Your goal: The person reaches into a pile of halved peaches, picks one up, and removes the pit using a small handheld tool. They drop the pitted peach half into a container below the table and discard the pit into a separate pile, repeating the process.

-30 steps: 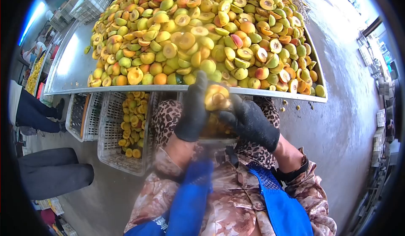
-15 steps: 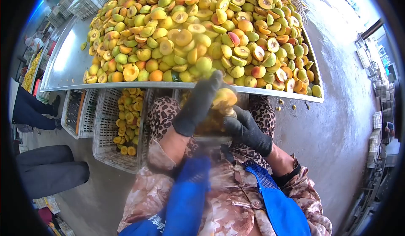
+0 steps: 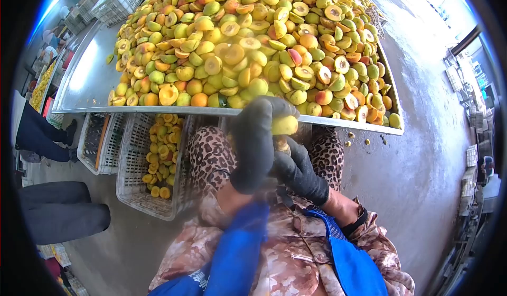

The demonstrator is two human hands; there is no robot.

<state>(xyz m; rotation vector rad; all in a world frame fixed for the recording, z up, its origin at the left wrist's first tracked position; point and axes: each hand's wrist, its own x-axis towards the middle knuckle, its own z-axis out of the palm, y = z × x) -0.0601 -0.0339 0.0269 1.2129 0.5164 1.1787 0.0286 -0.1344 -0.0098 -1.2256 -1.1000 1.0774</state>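
Note:
Both my hands wear dark gloves and meet over my lap, just below the front edge of the metal table. My left hand is curled, with a yellow-green peach half at its fingers. Close under the fruit, my right hand is closed, its fingertips around a small brownish thing whose kind I cannot make out. A large heap of halved peaches covers much of the table, many with cut faces and pit hollows showing.
A plastic crate holding peach halves stands below the table to the left, with another crate beyond it. Dark-trousered legs of people are at the left. Fruit scraps lie on the floor at right.
My left hand has turned and come nearer the camera, curling over the fruit. My right hand has shifted slightly left and down, drawing close against the left.

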